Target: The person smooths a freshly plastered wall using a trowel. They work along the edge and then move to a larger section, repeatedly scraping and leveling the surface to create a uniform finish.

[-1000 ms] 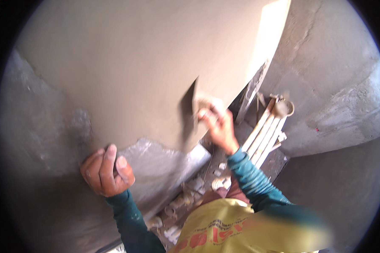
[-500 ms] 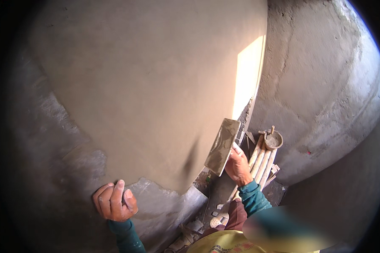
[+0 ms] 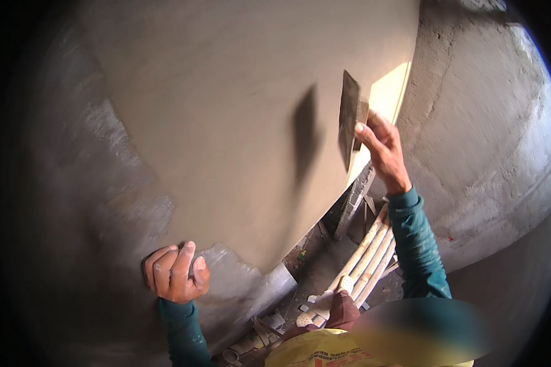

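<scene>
In the right part of the view, my right hand [image 3: 382, 144] grips the wooden handle of a plastering trowel [image 3: 348, 116]. Its flat blade is turned nearly edge-on to me beside a smooth plastered wall [image 3: 226, 134], and its shadow falls to the left of it. I cannot tell whether the blade touches the plaster. Low on the left, my left hand [image 3: 177, 273] is closed with curled fingers in front of the wall, near the ragged lower border of the plaster. Whatever the fingers hold, if anything, is hidden.
A darker, rougher strip of wall [image 3: 134, 214] borders the plaster at left. Beyond the plastered wall's right edge stands another grey wall [image 3: 471, 134]. Below are several bamboo poles [image 3: 367, 251], with my feet in pale perforated shoes [image 3: 346, 284] on them, and rubble around.
My right hand has raised the trowel up and to the right, turning its blade from face-on to nearly edge-on. My left hand stays closed by the wall. The bucket on the poles is now hidden.
</scene>
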The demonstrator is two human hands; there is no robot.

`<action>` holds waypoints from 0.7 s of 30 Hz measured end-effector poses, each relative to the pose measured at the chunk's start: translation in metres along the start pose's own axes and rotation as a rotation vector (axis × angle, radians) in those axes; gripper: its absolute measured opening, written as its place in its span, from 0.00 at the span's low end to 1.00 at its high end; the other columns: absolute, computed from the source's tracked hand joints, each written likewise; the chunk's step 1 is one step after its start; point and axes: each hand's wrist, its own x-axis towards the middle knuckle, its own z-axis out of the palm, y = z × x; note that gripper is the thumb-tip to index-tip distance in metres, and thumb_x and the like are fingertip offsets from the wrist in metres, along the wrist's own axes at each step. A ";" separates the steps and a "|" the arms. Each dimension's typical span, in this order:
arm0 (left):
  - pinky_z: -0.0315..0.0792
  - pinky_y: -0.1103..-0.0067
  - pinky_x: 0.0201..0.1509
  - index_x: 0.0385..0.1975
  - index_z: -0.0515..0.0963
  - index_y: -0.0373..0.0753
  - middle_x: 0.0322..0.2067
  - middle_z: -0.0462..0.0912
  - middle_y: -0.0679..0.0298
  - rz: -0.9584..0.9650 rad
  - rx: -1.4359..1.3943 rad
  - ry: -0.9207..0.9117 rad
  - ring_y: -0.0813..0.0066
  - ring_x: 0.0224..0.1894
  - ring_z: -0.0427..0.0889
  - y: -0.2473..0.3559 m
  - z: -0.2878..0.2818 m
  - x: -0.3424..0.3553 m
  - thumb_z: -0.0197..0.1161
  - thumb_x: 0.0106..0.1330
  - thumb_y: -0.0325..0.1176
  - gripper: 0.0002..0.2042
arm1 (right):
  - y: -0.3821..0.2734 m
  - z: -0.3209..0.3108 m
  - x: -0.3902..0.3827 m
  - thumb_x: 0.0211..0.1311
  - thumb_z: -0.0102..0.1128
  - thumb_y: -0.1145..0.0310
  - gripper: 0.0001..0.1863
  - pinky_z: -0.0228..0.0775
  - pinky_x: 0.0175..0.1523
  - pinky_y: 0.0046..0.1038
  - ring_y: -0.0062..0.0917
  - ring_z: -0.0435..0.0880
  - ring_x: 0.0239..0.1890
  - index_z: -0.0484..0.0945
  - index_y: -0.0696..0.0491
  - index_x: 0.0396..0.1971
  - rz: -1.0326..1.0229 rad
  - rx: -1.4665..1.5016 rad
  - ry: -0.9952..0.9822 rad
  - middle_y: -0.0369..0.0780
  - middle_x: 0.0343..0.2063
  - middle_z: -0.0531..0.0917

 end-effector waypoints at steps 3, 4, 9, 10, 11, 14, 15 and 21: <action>0.77 0.71 0.39 0.40 0.88 0.39 0.35 0.79 0.63 -0.008 -0.017 0.009 0.64 0.37 0.80 0.001 0.003 0.002 0.64 0.70 0.38 0.11 | -0.019 -0.005 0.041 0.73 0.69 0.61 0.21 0.78 0.51 0.31 0.28 0.84 0.44 0.80 0.61 0.56 -0.399 -0.546 0.000 0.41 0.43 0.85; 0.77 0.70 0.39 0.40 0.88 0.38 0.35 0.79 0.63 -0.007 -0.011 0.003 0.64 0.37 0.80 0.000 0.002 0.001 0.64 0.70 0.38 0.11 | -0.027 -0.003 0.053 0.71 0.70 0.63 0.21 0.78 0.52 0.33 0.33 0.85 0.45 0.80 0.60 0.56 -0.542 -0.704 0.008 0.44 0.44 0.85; 0.77 0.70 0.39 0.41 0.88 0.38 0.34 0.78 0.63 -0.007 -0.008 0.000 0.63 0.36 0.80 0.000 0.002 0.001 0.64 0.70 0.38 0.11 | -0.040 -0.014 0.108 0.64 0.69 0.78 0.22 0.78 0.57 0.38 0.40 0.85 0.51 0.81 0.56 0.58 -0.971 -0.987 0.032 0.44 0.51 0.86; 0.77 0.69 0.39 0.41 0.88 0.38 0.34 0.79 0.63 -0.009 -0.011 -0.002 0.63 0.36 0.80 0.000 0.002 0.001 0.64 0.70 0.38 0.11 | -0.041 -0.016 0.117 0.64 0.68 0.78 0.21 0.78 0.57 0.37 0.40 0.85 0.51 0.81 0.55 0.58 -0.998 -1.003 0.072 0.44 0.51 0.86; 0.77 0.69 0.39 0.41 0.88 0.38 0.34 0.79 0.63 -0.012 -0.010 -0.005 0.63 0.36 0.80 0.000 0.001 0.000 0.64 0.69 0.37 0.11 | -0.046 -0.015 0.123 0.64 0.69 0.77 0.21 0.78 0.56 0.37 0.40 0.85 0.51 0.82 0.54 0.58 -1.008 -1.008 0.092 0.43 0.51 0.86; 0.77 0.69 0.39 0.41 0.88 0.38 0.34 0.79 0.63 -0.011 -0.014 -0.002 0.63 0.36 0.80 0.000 0.000 -0.001 0.63 0.69 0.37 0.11 | -0.052 -0.007 0.139 0.63 0.70 0.76 0.21 0.78 0.56 0.36 0.40 0.85 0.50 0.83 0.52 0.57 -1.041 -0.997 0.131 0.41 0.50 0.87; 0.77 0.69 0.39 0.41 0.88 0.38 0.35 0.79 0.63 -0.006 -0.019 -0.002 0.63 0.36 0.80 0.000 0.000 0.000 0.63 0.69 0.37 0.11 | -0.050 -0.006 0.141 0.63 0.70 0.76 0.22 0.78 0.57 0.36 0.39 0.85 0.50 0.84 0.51 0.57 -1.048 -0.989 0.142 0.40 0.49 0.87; 0.77 0.70 0.40 0.42 0.87 0.38 0.35 0.79 0.63 -0.017 0.004 -0.021 0.64 0.37 0.79 0.002 0.001 0.003 0.63 0.69 0.37 0.11 | 0.023 0.017 0.031 0.55 0.69 0.78 0.22 0.72 0.55 0.39 0.36 0.83 0.46 0.86 0.45 0.51 -0.848 -0.962 -0.220 0.38 0.40 0.85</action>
